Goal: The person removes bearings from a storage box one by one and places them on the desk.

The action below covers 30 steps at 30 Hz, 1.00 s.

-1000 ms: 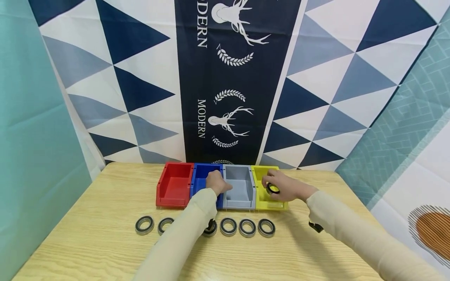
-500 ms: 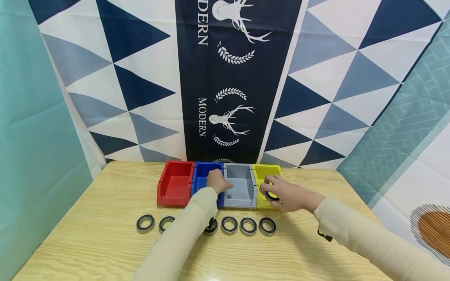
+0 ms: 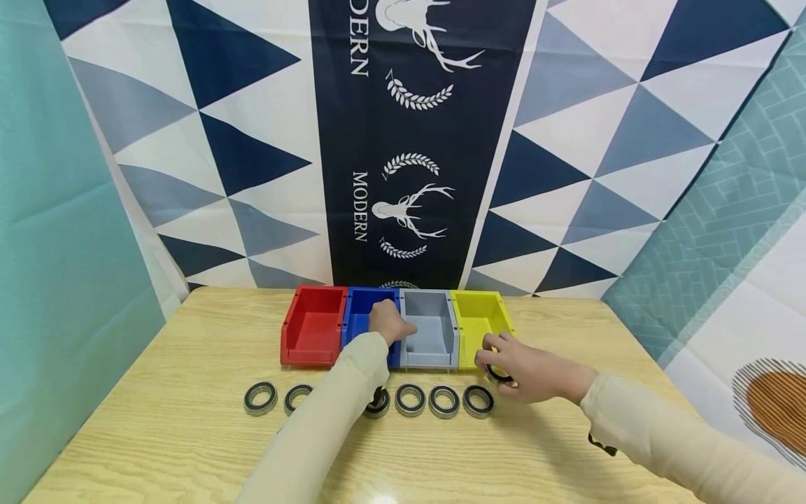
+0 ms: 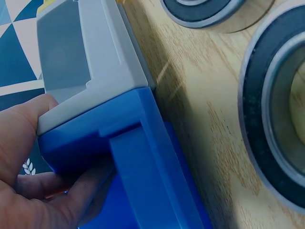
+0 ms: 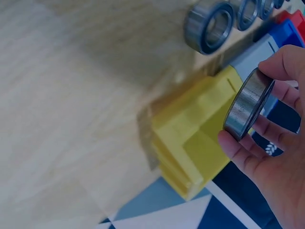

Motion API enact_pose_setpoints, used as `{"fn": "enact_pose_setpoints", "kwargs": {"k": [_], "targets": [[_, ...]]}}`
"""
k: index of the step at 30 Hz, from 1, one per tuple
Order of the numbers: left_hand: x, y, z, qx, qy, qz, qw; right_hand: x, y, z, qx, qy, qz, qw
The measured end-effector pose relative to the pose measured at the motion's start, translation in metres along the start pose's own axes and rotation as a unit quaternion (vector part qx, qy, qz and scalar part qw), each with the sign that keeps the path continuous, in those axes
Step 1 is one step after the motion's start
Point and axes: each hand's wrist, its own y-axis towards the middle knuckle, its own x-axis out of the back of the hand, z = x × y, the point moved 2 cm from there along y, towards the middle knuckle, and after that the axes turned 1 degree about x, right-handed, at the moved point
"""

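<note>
My left hand grips the wall where the blue bin meets the grey bin. In the left wrist view the thumb lies on the grey bin rim, and the fingers curl inside the blue bin. My right hand pinches a steel bearing with a black seal. It is just in front of the yellow bin, low over the table. The right wrist view shows this bearing held on edge between thumb and fingers, beside the yellow bin.
A red bin stands left of the blue one. Several more bearings lie in a row on the wooden table nearer me, from the leftmost bearing to the rightmost bearing. My left sleeve covers part of the row. Patterned cloth hangs behind.
My right hand has drawn back from over the yellow bin toward me, carrying the bearing to just in front of the bin. The left hand has stayed on the bins.
</note>
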Motion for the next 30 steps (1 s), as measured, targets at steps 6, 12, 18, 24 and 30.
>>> {"fn": "enact_pose_setpoints", "kwargs": {"k": [6, 12, 18, 24, 30], "targets": [[-0.001, 0.003, 0.000, 0.000, 0.000, 0.000, 1.0000, -0.013, -0.015, 0.003, -0.020, 0.027, 0.008, 0.999], [-0.001, 0.001, -0.003, -0.001, 0.006, 0.000, 1.0000, -0.021, -0.026, 0.003, -0.044, 0.042, 0.013, 0.998], [-0.001, -0.001, -0.002, -0.004, 0.004, 0.000, 1.0000, -0.030, -0.033, 0.001, -0.058, 0.051, 0.013, 0.997], [0.001, -0.001, 0.001, -0.003, 0.009, -0.008, 0.9999, -0.041, -0.032, -0.001, -0.075, 0.061, 0.010, 0.995], [0.002, -0.001, 0.000, -0.001, 0.012, -0.002, 0.9999, -0.047, -0.032, -0.001, -0.093, 0.076, 0.012, 0.993]]}}
